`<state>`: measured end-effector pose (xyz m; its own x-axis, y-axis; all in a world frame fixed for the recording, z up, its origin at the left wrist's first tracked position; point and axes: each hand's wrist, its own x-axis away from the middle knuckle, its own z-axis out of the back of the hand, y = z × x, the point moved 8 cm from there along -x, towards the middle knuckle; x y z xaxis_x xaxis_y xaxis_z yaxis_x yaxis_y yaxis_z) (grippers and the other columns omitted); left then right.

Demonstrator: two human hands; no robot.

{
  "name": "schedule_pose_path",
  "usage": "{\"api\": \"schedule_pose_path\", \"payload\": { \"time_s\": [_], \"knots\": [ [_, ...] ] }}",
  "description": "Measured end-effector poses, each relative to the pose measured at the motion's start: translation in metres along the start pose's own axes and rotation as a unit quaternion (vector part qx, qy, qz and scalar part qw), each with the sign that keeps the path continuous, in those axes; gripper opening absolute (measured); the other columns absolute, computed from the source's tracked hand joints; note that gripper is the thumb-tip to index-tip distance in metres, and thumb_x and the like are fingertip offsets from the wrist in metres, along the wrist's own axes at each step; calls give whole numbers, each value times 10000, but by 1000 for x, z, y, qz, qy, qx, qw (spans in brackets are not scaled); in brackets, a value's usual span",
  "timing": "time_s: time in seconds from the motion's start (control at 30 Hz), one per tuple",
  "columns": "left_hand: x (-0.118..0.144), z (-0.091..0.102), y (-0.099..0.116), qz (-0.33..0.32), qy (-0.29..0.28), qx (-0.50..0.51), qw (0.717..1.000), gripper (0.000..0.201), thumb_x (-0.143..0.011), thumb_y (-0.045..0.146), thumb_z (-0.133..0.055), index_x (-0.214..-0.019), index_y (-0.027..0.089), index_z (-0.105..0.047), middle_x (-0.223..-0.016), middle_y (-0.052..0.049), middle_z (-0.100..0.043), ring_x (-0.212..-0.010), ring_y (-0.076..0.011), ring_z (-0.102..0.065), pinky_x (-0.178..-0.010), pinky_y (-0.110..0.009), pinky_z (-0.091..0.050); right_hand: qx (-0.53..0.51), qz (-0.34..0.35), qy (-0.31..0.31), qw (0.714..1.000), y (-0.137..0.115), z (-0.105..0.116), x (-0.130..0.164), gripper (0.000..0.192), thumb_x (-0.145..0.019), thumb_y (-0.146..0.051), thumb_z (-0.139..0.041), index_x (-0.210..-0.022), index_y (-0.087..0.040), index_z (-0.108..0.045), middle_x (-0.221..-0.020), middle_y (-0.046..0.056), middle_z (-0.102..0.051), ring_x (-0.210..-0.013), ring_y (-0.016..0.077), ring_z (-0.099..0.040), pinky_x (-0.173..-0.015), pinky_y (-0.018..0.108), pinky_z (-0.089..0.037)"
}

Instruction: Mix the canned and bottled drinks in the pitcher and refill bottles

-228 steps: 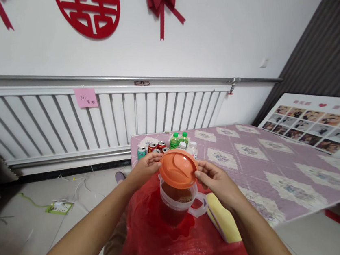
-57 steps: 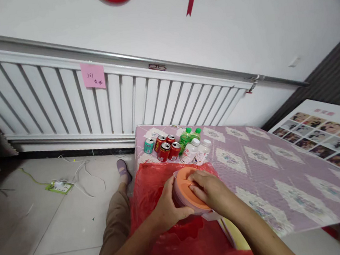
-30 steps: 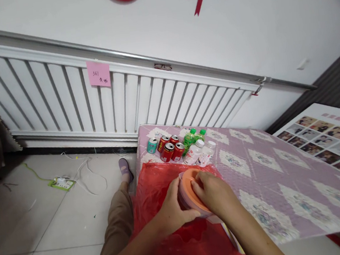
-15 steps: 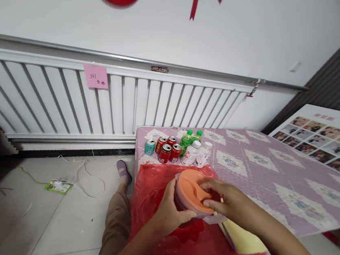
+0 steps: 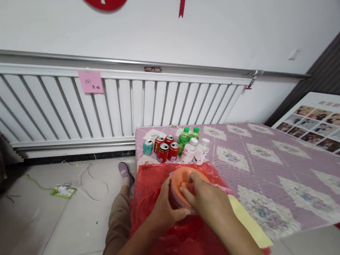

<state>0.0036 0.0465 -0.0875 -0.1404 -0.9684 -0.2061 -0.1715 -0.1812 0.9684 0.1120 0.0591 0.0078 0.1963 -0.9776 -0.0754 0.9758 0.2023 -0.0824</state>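
A clear plastic jug with an orange lid (image 5: 180, 181) stands on a red plastic sheet (image 5: 152, 187) at the near corner of the table. My left hand (image 5: 164, 210) wraps around the jug's left side below the lid. My right hand (image 5: 207, 199) lies flat on top of the lid and covers most of it, fingers pressing down. The jug's body and handle are hidden behind both hands.
Drink cans (image 5: 163, 148) and small bottles (image 5: 192, 143) cluster at the table's far left corner on the purple patterned cloth (image 5: 269, 165). A yellow pad (image 5: 250, 224) lies right of my arm. A radiator (image 5: 63, 111) lines the wall; a power strip (image 5: 62, 191) lies on the floor. A photo board (image 5: 328, 117) leans at right.
The lid was held above the open jug; now it sits on it. My right hand has shifted from the lid's right edge to pressing flat on its top. The left hand keeps its hold.
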Motion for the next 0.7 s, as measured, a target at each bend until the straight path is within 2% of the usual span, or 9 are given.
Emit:
{"api": "schedule_pose_path", "payload": {
  "time_s": [0.13, 0.23, 0.3, 0.37, 0.5, 0.7],
  "knots": [
    [0, 0, -5, -7, -11, 3, 1000, 1008, -648, 298, -829, -1493, 239, -284, -1541, -120, -417, -1410, -342, -422, -1193, -524, -341, -97, 45, -24, 994, 3, 3, 1, 138, -924, -327, -568, -966, -206, -620, -816, 44, -730, -722, 211, -685, -610, 288, -397],
    [0, 3, -7, -6, 2, -14, 1000, 1021, -643, 339, -840, -1494, 233, -286, -1558, -127, -392, -1439, -358, -373, -1211, -545, -297, -188, 110, -37, 975, 18, 10, 7, 179, -854, -267, -649, -1027, -220, -642, -981, 47, -730, -866, 206, -677, -747, 295, -465],
    [1, 4, -7, -5, 11, -21, 1000, 1034, -629, 340, -848, -1490, 228, -286, -1568, -134, -375, -1457, -362, -340, -1224, -553, -263, -194, 149, -38, 969, 30, 14, 12, 227, -814, -253, -698, -1037, -228, -667, -1115, 68, -710, -996, 230, -654, -860, 335, -469],
    [2, 4, -8, -8, 14, -20, 1000, 1034, -624, 339, -849, -1485, 220, -289, -1575, -142, -361, -1468, -360, -319, -1234, -553, -236, -179, 183, -30, 966, 38, 14, 17, 206, -809, -256, -719, -1012, -235, -691, -1161, 80, -695, -1069, 252, -627, -928, 376, -451],
    [1, 4, -10, -16, 11, -16, 1000, 1030, -640, 353, -841, -1489, 224, -271, -1574, -140, -354, -1468, -348, -318, -1239, -546, -225, -149, 218, 6, 964, 35, 9, 28, 128, -866, -247, -685, -993, -239, -702, -1041, 79, -699, -1005, 249, -625, -898, 386, -451],
    [1, 4, -9, -16, 18, -31, 999, 1030, -640, 387, -857, -1480, 227, -284, -1555, -139, -386, -1459, -339, -344, -1231, -527, -257, -53, 160, 103, 980, 16, 1, 40, 76, -855, -283, -712, -880, -212, -701, -874, 78, -673, -813, 242, -613, -750, 361, -436]
  ]
}}
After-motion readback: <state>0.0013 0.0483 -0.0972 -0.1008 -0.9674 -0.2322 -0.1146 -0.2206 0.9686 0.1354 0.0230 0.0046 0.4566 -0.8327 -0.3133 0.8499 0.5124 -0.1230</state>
